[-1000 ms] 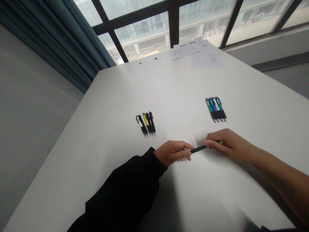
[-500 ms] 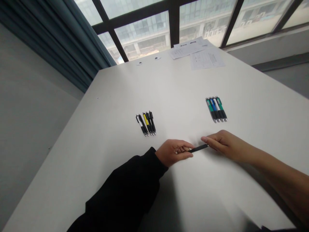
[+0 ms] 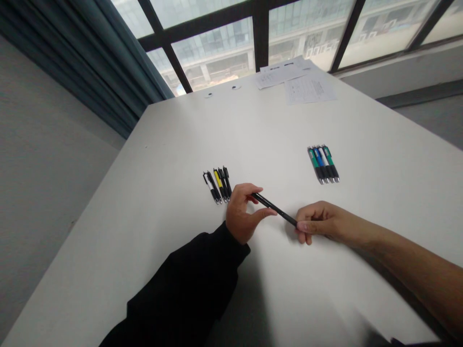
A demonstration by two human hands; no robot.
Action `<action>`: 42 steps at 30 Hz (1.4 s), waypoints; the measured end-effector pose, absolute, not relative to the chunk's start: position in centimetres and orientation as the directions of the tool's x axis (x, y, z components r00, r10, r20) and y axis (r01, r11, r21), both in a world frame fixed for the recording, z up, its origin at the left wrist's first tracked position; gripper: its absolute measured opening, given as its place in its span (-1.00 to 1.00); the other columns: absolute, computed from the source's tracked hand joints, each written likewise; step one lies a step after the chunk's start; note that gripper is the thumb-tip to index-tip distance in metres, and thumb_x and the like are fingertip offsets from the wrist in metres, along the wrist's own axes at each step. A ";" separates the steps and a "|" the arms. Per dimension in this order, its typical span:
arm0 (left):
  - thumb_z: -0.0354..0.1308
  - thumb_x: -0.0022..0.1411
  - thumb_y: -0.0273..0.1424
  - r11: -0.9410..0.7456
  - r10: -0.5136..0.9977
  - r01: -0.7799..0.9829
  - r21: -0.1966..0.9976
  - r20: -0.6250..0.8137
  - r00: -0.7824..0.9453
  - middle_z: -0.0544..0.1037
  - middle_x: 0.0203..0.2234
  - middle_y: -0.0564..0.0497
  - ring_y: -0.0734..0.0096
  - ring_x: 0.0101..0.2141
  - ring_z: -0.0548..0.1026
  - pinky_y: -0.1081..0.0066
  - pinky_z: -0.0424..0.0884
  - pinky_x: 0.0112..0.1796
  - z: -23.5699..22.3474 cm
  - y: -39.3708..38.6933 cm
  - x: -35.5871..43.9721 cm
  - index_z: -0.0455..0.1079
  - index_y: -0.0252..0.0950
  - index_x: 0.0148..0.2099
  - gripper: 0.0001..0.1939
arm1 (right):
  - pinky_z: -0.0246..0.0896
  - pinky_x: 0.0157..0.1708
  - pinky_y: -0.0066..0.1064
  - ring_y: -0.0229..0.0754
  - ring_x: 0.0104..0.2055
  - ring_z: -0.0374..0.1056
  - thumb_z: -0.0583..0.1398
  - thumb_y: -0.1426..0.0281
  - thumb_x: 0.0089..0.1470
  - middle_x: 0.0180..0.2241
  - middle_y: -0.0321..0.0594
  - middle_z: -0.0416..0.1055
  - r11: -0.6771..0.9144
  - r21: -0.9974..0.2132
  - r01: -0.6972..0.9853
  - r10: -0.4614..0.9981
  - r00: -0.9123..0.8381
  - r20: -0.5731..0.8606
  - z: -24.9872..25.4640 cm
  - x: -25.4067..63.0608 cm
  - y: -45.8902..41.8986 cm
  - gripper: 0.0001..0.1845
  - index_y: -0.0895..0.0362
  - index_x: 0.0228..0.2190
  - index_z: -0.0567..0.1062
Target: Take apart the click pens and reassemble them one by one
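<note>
A black pen (image 3: 278, 210) slants between my two hands just above the table, its far end up and to the left. My right hand (image 3: 318, 220) pinches its near end between thumb and fingers. My left hand (image 3: 243, 212) curves round the other end, with the fingers at the tip and the thumb along the side. Just behind my left hand lies a row of several pens, among them a yellow and black pen (image 3: 219, 181) and a white and black pen (image 3: 210, 184); the hand partly covers the row's right end.
Farther right lies a second row of several pens, including a blue pen (image 3: 320, 159) and a green pen (image 3: 328, 155). Paper sheets (image 3: 307, 89) rest at the white table's (image 3: 162, 168) far edge. Behind it are a window and a blue curtain (image 3: 119, 72).
The pen has turned, its left end swinging up and away. My left hand has moved up and left and its grip has widened; my right hand has shifted slightly left, pinching the near end.
</note>
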State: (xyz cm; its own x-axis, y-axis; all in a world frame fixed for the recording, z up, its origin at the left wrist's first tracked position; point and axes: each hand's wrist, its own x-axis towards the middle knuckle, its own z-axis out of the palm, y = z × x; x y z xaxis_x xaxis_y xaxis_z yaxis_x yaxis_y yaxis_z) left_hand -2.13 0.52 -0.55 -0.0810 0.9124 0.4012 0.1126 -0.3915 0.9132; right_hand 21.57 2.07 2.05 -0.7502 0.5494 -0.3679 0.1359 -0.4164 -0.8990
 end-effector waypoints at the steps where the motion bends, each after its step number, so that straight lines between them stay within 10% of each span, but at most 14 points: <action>1: 0.58 -0.16 -0.35 -0.328 0.941 0.008 0.945 0.327 -0.086 0.52 -0.16 -0.02 0.45 -0.32 0.48 0.39 0.47 -0.25 -0.6 0.5 -1.9 0.46 -0.22 -0.06 -0.41 | 0.33 -0.35 -0.41 -0.27 -0.44 0.42 0.37 0.11 0.07 -0.46 -0.17 0.57 -0.463 -0.878 0.122 0.519 -0.766 -0.380 1.9 21.4 1.9 -0.60 0.23 -0.45 0.59; 6: 0.53 -0.06 -0.40 -0.023 0.984 -0.343 0.939 0.081 0.156 0.44 0.05 -0.10 0.41 -0.25 0.57 0.34 0.53 -0.20 -0.3 0.4 -1.2 0.24 -0.12 0.17 -0.21 | 0.39 -0.30 -0.39 -0.27 -0.41 0.47 0.36 0.11 0.09 -0.40 -0.11 0.59 -0.597 -0.793 0.121 0.360 -0.843 -0.399 1.4 20.5 0.9 -0.59 0.27 -0.37 0.61; 19: 0.47 0.05 -0.45 0.219 0.921 -0.339 0.915 -0.080 0.380 0.46 -0.07 -0.09 0.33 -0.20 0.58 0.22 0.52 -0.09 0.1 0.1 -1.1 0.29 -0.18 0.18 -0.32 | 0.39 -0.15 -0.33 -0.23 -0.27 0.47 0.39 0.29 0.11 -0.31 -0.16 0.53 -0.654 -0.756 -0.019 0.391 -0.864 -0.317 0.4 19.8 0.5 -0.75 0.22 -0.25 0.61; 30: 0.50 -0.02 -0.45 0.174 0.955 -0.353 0.919 -0.071 0.287 0.48 -0.17 -0.01 0.38 -0.27 0.61 0.31 0.53 -0.16 0.1 0.2 -1.1 0.25 -0.22 0.07 -0.34 | 0.37 -0.23 -0.34 -0.24 -0.34 0.45 0.38 0.20 0.10 -0.38 -0.16 0.54 -0.628 -0.778 -0.002 0.419 -0.844 -0.336 0.6 19.9 0.7 -0.67 0.23 -0.31 0.55; 42: 0.45 0.06 -0.22 0.032 0.987 -0.283 0.959 -0.075 -0.141 0.63 -0.30 -0.08 0.32 -0.32 0.65 0.33 0.56 -0.25 -1.0 1.4 -2.0 0.42 -0.35 -0.23 -0.61 | 0.28 -0.38 -0.31 -0.23 -0.47 0.36 0.36 0.05 0.07 -0.51 -0.26 0.47 -0.181 -0.978 0.105 0.932 -0.300 -0.205 1.8 22.8 3.8 -0.61 0.12 -0.40 0.50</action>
